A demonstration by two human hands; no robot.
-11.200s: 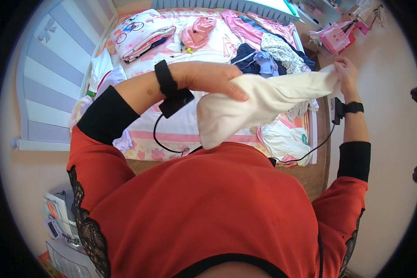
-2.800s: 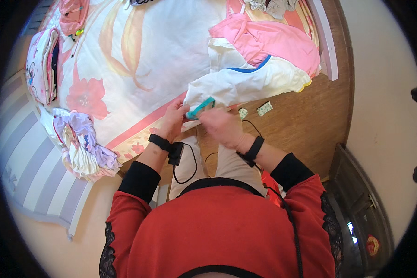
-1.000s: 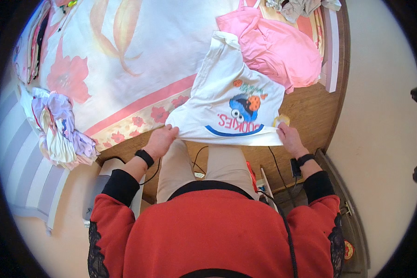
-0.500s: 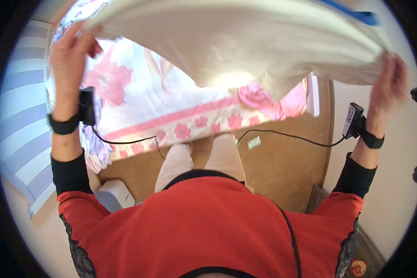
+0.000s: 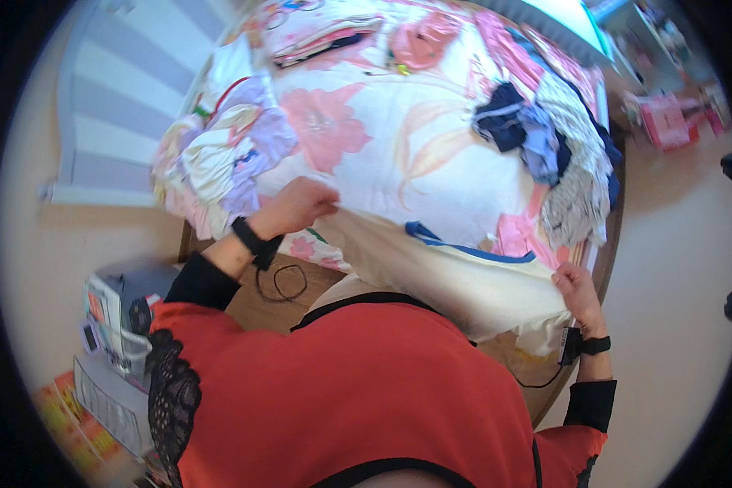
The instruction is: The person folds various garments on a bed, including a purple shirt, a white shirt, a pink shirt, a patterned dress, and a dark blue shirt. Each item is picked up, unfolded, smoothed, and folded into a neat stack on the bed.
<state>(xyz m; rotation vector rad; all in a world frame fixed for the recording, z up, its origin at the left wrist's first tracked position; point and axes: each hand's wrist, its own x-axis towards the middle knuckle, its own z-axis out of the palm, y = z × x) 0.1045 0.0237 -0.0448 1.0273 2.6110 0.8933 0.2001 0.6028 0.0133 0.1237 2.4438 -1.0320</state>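
A cream garment with blue trim [image 5: 431, 268] is stretched between my two hands, low in front of my body at the bed's near edge. My left hand [image 5: 301, 205] pinches one end of it, fingers closed. At the other end, my right hand [image 5: 577, 290] grips the cloth with its fingers curled. The blue band runs along the garment's far edge, and its lower part hangs in front of my legs. Behind it lies the bed [image 5: 358, 179], covered with a white sheet printed with pink flowers.
Crumpled light clothes [image 5: 232, 154] lie at the bed's left side. Dark and grey clothes [image 5: 537, 138] are heaped on the right. A folded stack [image 5: 329, 41] and a pink garment [image 5: 423, 39] lie farther back. Boxes and papers [image 5: 118, 390] stand on the left floor.
Both hands have come down from high in the view, bringing the cream garment close to my body. My view has shifted, showing more of the bed and its clothes.
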